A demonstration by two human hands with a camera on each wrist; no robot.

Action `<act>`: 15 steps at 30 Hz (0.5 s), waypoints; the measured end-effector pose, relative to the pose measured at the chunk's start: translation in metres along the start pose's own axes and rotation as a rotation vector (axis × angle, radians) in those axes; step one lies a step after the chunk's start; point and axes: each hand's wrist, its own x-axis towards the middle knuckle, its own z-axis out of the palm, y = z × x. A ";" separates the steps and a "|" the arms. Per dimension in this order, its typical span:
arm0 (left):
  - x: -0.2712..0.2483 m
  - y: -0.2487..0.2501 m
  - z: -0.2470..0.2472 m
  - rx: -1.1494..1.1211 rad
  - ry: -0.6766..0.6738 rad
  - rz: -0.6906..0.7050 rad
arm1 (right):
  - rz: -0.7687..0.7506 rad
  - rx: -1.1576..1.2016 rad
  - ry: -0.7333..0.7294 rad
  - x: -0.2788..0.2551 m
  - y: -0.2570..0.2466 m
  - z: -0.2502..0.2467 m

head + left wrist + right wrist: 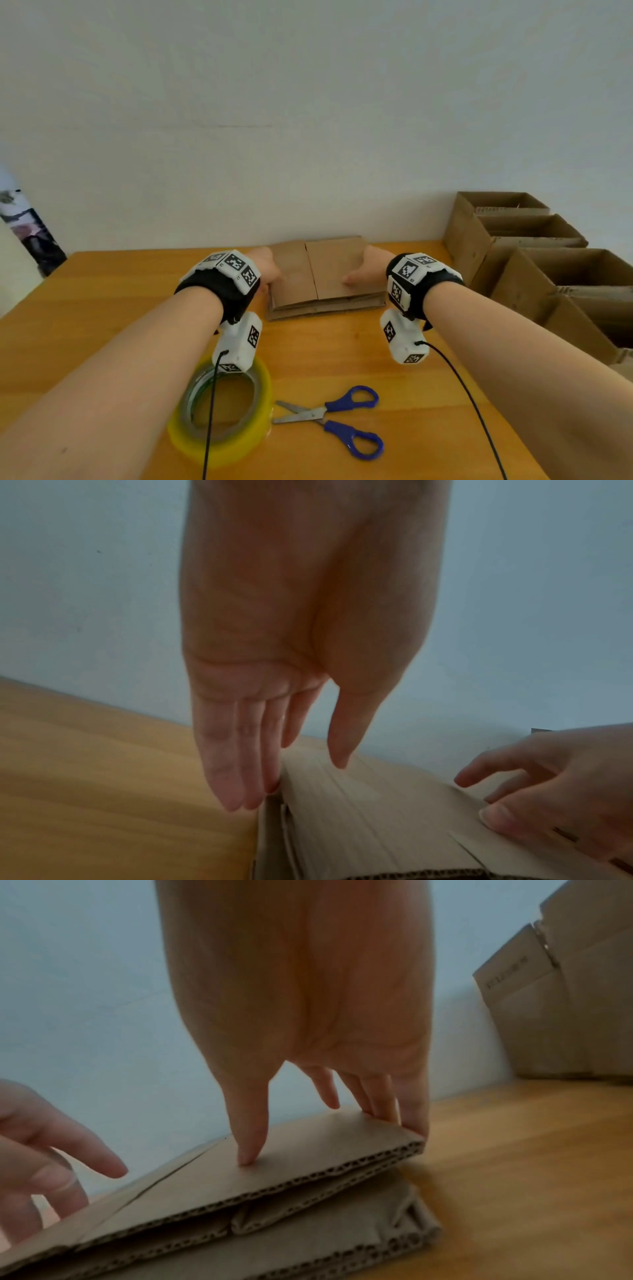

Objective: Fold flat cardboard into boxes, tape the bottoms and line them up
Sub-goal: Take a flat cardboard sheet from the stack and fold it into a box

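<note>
The stack of flat cardboard (325, 277) lies on the bench (137, 308), close to the wall (308, 102), with its long side running left to right. My hands sit at its two short ends. My right hand (368, 269) grips the top sheet (308, 1139) at the right end, thumb on top and fingers (416, 1112) curled round the edge. My left hand (265, 269) has straight fingers touching the left end. I think lifting comes next. The tape roll (222, 411) and scissors (335, 419) lie nearer me than the stack. Finished boxes (531, 257) stand in a line right of the stack.
</note>
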 end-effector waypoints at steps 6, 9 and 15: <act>0.001 -0.001 0.003 -0.154 0.032 -0.025 | 0.011 0.120 0.029 0.002 0.003 0.004; -0.004 0.000 -0.001 -0.262 0.065 -0.013 | -0.003 0.242 0.075 -0.003 0.005 -0.001; -0.045 0.011 -0.011 -0.460 0.203 0.083 | -0.055 0.466 0.234 -0.038 0.011 -0.018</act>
